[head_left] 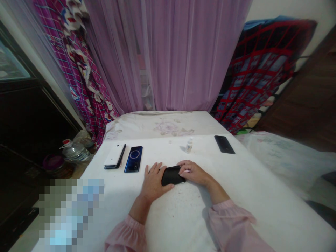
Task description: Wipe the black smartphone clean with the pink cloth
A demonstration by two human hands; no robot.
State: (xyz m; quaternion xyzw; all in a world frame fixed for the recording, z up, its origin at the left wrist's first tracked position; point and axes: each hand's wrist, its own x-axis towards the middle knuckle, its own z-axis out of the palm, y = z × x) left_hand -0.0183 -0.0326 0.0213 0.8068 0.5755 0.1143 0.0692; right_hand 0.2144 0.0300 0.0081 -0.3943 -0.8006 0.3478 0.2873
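A black phone (172, 175) lies flat on the white-covered table, long side across my view. My left hand (154, 182) grips its left end, with the fingers over the far side and the thumb along the near edge. Over the right end, the curled fingers of my right hand (193, 172) are closed around something small and pale, mostly hidden. A small white bottle (189, 145) stands upright just beyond my right hand. To the left of my left hand lies a blue phone (133, 159) with a ring on its back.
A white phone (114, 155) lies on top of a dark one at the table's left edge. Another dark phone (224, 144) is at the far right. Purple curtains (183, 56) hang behind the table (178, 217). A large water bottle (76, 151) stands on the left.
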